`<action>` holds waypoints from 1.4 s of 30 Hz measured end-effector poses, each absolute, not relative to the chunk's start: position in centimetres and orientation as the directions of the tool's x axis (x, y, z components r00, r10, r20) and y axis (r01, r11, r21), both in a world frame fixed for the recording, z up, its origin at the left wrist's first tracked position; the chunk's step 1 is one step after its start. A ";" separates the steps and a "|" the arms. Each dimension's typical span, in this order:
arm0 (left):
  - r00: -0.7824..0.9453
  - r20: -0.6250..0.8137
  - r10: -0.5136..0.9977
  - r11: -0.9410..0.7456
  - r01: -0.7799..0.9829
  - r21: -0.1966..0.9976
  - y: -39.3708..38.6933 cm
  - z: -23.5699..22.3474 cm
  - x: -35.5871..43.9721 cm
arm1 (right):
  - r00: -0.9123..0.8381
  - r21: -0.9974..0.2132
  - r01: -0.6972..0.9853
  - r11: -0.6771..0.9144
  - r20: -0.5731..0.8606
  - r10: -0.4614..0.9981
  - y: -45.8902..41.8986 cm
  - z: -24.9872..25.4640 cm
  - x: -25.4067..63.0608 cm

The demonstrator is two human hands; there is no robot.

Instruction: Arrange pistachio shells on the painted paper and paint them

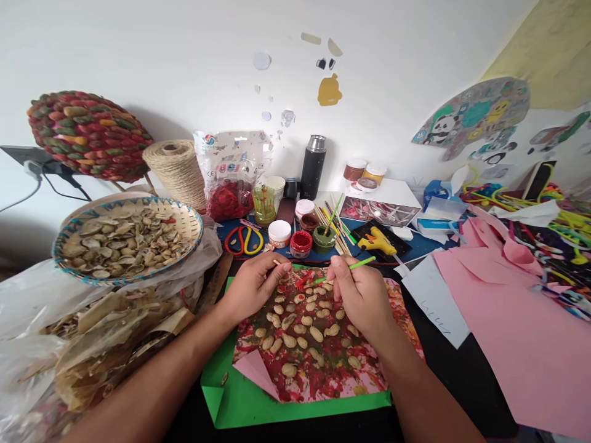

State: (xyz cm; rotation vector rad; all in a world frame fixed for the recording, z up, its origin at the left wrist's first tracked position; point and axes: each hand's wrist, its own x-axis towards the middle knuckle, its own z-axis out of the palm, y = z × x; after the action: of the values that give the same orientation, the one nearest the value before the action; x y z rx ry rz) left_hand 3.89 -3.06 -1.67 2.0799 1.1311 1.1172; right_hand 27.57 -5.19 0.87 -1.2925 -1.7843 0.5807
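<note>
Paint jars [301,243] far, basket [187,226] left, pink paper [489,307] right | brush [362,263] at peanuts' [316,334] far side, lying left-right, tip left, slightly near | right hand [362,294] pinches brush; left hand [253,286] pinches thin stick [277,263]

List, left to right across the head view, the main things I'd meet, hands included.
Woven basket → left hand → open red paint jar → right hand → plain pink paper.
</note>
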 end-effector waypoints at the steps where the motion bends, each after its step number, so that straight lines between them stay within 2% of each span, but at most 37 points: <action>1: 0.310 0.412 0.857 -0.513 0.431 0.743 -3.1 -1.7 3.9 | -0.107 -0.756 0.550 0.355 0.357 0.928 -5.1 0.8 27.7; 8: 0.307 0.418 0.855 -0.517 0.442 0.733 -3.2 -1.5 3.8 | -0.063 -0.718 0.607 0.340 0.384 0.921 -4.9 0.7 28.1; 19: 0.337 0.430 0.837 -0.544 0.437 0.717 -3.3 -1.4 3.7 | -0.139 -0.767 0.539 0.348 0.326 0.935 -5.2 0.7 27.7; 24: 0.334 0.430 0.839 -0.542 0.430 0.722 -3.2 -1.5 3.8 | -0.174 -0.732 0.567 0.377 0.341 0.924 -5.2 0.8 27.4; 31: 0.313 0.428 0.848 -0.529 0.437 0.728 -3.2 -1.5 3.7 | -0.099 -0.702 0.624 0.343 0.364 0.926 -5.1 0.9 27.9; 36: 0.310 0.414 0.856 -0.516 0.454 0.726 -3.2 -1.5 3.7 | -0.153 -0.671 0.628 0.394 0.390 0.908 -5.4 1.0 27.8; 42: 0.305 0.411 0.859 -0.509 0.435 0.742 -3.2 -1.3 3.7 | -0.147 -0.779 0.493 0.387 0.364 0.920 -5.6 0.8 27.7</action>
State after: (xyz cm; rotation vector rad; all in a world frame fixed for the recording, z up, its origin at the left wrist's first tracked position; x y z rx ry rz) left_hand 3.74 -3.22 -1.33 2.0755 1.1466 1.1136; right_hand 27.72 -5.60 0.83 -1.2344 -1.7861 0.6239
